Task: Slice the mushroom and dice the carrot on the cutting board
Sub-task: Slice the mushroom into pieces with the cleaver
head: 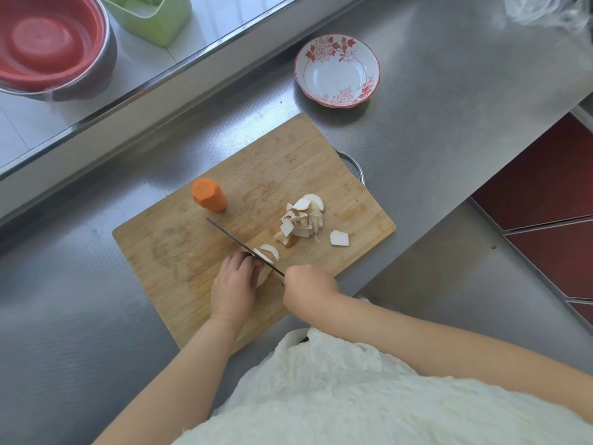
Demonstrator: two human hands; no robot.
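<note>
White crinkled fabric (369,396) of the person's clothing fills the near edge, both bare forearms reaching out over a rectangular bamboo cutting board (272,175) on the brushed steel counter (449,123). Left hand (232,287) has its fingers (239,263) curled down on the uncut pale mushroom piece (263,273), pinning it to the board. Right hand (309,289) is closed around the handle of a thin dark-bladed knife (239,240), whose blade runs just beside the left fingertips, against the mushroom. Two fresh white slices (270,252) lie just past the blade; a loose heap of cream-and-brown mushroom slices (301,220) sits farther on, one slice (339,238) apart. A stubby orange carrot chunk (209,194) stands upright, uncut. Near the board's far corner sits a white red-flowered bowl (337,72).
</note>
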